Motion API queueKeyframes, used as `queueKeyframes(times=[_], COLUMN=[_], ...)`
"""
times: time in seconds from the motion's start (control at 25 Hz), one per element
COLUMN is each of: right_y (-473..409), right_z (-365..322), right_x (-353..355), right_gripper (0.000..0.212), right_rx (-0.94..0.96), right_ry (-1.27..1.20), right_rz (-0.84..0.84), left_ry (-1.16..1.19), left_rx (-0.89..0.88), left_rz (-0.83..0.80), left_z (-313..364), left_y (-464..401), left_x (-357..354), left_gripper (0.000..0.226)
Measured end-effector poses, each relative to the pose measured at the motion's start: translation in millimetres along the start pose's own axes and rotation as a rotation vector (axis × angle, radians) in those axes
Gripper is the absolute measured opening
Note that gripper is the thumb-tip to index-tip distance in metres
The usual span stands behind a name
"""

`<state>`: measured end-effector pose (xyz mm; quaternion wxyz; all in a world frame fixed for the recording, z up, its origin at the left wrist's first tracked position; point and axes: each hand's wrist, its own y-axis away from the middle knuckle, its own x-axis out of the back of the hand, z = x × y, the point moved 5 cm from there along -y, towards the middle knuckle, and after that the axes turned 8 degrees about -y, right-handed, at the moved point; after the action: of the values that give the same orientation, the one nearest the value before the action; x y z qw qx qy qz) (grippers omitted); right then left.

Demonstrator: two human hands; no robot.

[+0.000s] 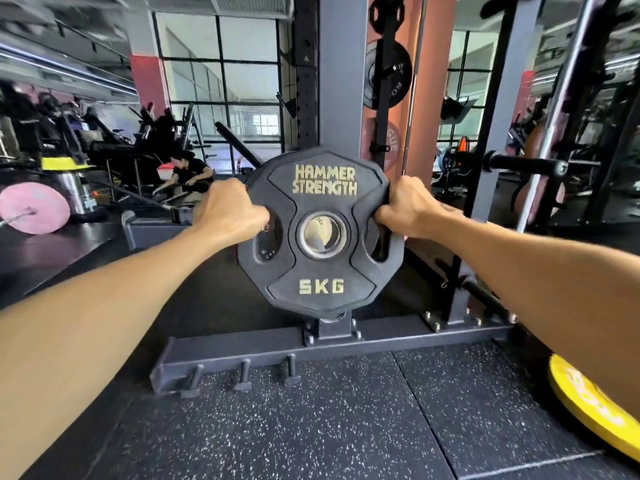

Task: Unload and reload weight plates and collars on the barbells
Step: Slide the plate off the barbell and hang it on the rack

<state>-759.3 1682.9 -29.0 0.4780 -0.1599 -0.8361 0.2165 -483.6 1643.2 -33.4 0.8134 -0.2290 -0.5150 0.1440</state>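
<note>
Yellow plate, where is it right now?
In the head view the yellow plate lies on the speckled rubber floor at the lower right edge, partly hidden under the right forearm, right of the rack's base beam.

1 head view, facing forward and down, close over both forearms

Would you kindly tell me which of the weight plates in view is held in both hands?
The black 5 kg Hammer Strength plate, gripped by the left hand and right hand. The yellow plate and pink plate are untouched.
</note>
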Motion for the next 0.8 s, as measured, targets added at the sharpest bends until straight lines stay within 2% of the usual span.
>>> queueKeyframes(times=[0.16,0.24,0.4,0.8], right_y=[-62.6,-102.3,-200.7,-386.1], right_z=[-27.9,-44.5,-88.1,-199.8], right_x=[47.4,83.4,183.2,443.9], right_gripper=[0.031,0.03,0.015,0.019], right_rx=[0.02,0.025,0.081,0.08], right_ry=[0.024,0.023,-0.065,-0.065], right_rz=[-0.079,-0.075,-0.031,0.045], left_ry=[-0.012,-0.022,-0.057,-0.048], left_rx=[0.029,0.032,0.018,-0.017], left_rz=[-0.075,-0.059,0.024,0.075], left_z=[31.9,52.3,115.0,276.5], left_y=[-56.9,-94.4,-191.0,-368.9], left_x=[48.1,82.5,184.3,429.3], left_gripper=[0.019,0.024,0.024,0.031])
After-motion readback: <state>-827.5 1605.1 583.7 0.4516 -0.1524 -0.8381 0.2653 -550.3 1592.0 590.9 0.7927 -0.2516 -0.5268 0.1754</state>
